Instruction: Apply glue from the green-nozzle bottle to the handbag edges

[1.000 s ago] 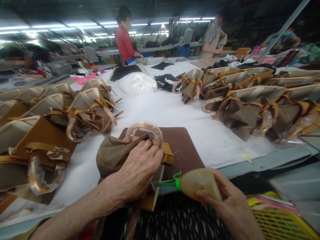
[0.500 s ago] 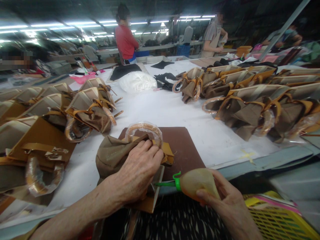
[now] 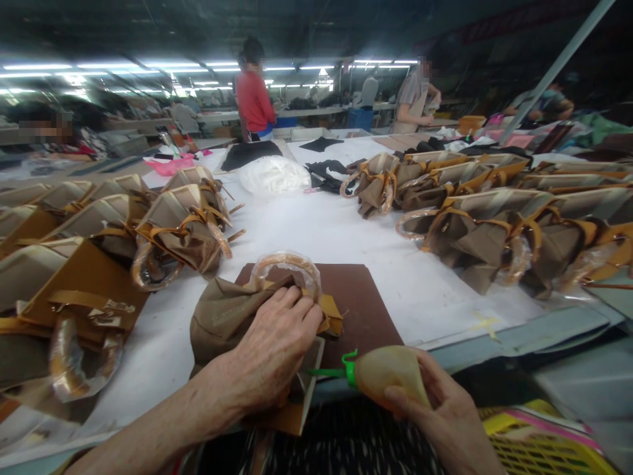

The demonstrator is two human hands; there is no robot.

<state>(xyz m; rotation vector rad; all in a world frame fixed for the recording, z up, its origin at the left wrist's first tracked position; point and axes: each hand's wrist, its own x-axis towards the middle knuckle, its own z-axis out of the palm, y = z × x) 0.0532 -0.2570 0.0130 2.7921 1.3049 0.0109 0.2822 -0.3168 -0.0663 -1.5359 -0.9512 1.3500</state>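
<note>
My left hand [image 3: 270,346] presses down on a brown fabric bag [image 3: 225,313], fingers curled over its tan leather trim beside the plastic-wrapped handle [image 3: 287,264]. The bag lies partly on a dark brown mat [image 3: 366,307] at the near table edge. My right hand [image 3: 440,415] grips a soft yellowish squeeze bottle [image 3: 388,379] with a green nozzle [image 3: 336,369]. The nozzle points left at a flap of the bag just under my left hand.
Rows of similar brown bags with tan straps lie on the left [image 3: 168,224] and right [image 3: 494,218] of the white table [image 3: 326,227]. A white bundle [image 3: 274,175] and dark cloth pieces sit farther back. A yellow basket [image 3: 554,448] is at lower right. Other people stand behind.
The view has tilted up slightly, so everything sits lower in the picture. Both hands keep their hold and positions relative to the bag and the bottle.
</note>
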